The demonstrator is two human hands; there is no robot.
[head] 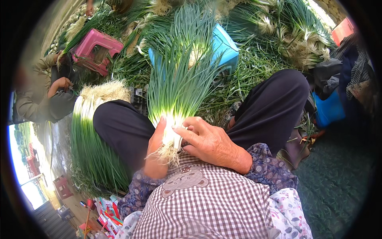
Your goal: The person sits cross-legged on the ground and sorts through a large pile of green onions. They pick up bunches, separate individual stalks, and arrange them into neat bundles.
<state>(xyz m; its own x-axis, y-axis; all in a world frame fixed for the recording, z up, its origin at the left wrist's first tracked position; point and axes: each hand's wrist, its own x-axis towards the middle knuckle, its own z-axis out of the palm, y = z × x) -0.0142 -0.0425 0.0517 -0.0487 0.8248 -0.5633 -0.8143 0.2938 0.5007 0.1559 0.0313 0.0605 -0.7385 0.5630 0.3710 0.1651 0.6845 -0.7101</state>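
Observation:
A bunch of spring onions point(179, 92) lies in front of my lap, its green leaves pointing away and its roots point(168, 154) towards my apron. My left hand point(156, 143) grips the white stems from the left, thumb along the top. On the right side, my right hand point(209, 140) has its thumb and fingers at the white stems by the bunch's edge. Whether those fingers pinch a single stem is hard to tell. Beyond, more spring onions point(191, 27) rest on a blue plastic stool point(225, 47), their leaves overlapping the held bunch.
A large stack of spring onions point(89, 134) stands beside my left knee, roots up. Past it are a pink plastic stool point(97, 49) and a co-worker's hand point(62, 84). Loose leaves point(253, 59) cover the ground. Another person's clothing point(355, 62) and a blue stool point(329, 109) are at right.

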